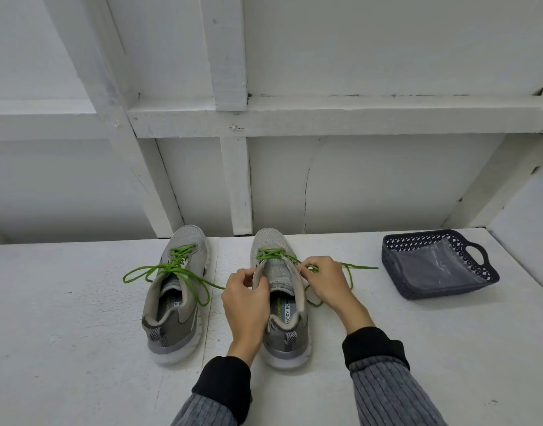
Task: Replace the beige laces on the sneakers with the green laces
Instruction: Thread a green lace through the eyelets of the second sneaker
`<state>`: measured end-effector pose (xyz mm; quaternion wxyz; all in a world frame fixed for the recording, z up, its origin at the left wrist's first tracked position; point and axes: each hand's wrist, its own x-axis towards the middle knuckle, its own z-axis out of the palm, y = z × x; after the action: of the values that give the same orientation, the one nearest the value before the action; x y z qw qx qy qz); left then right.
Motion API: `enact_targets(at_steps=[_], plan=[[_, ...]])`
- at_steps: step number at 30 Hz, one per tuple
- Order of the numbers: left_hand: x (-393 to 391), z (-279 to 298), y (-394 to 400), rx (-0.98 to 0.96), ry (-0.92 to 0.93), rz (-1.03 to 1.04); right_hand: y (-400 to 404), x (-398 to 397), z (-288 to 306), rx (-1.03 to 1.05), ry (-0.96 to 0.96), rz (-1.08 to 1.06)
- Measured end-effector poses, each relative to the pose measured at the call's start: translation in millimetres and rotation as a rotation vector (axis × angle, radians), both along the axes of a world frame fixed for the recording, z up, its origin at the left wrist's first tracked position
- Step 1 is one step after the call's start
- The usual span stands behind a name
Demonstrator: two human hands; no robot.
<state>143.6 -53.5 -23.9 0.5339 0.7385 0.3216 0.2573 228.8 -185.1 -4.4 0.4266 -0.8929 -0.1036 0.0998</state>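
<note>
Two grey sneakers stand side by side on the white table, toes pointing away from me. The left sneaker [174, 290] is fully laced with a green lace [159, 270] tied in a loose bow. The right sneaker [281, 302] has a green lace [271, 254] crossed through its front eyelets only. My left hand [245, 299] grips the left side of the right sneaker's collar. My right hand [324, 279] pinches that green lace at the right eyelets, and the loose end [360, 267] trails right across the table.
A dark blue perforated basket [479, 279] with a clear plastic bag [433, 265] inside sits at the right, near the table's far edge. A white panelled wall [264, 179] rises just behind the sneakers.
</note>
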Motion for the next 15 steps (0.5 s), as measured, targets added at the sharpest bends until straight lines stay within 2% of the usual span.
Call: enact_targets(at_steps=[2,8,12,15], plan=[[0,0,0,0.003,0.008,0.009,-1,-2,6,0.019,0.011,-0.031],[0,2,-3,0.064,0.024,0.040,-32,-8,23,0.314,0.078,-0.125],[0,1,-3,0.074,0.043,0.049,-31,-18,19,0.345,0.103,-0.130],[-1,1,-2,0.062,0.039,0.042,-30,-22,6,0.280,0.227,-0.120]])
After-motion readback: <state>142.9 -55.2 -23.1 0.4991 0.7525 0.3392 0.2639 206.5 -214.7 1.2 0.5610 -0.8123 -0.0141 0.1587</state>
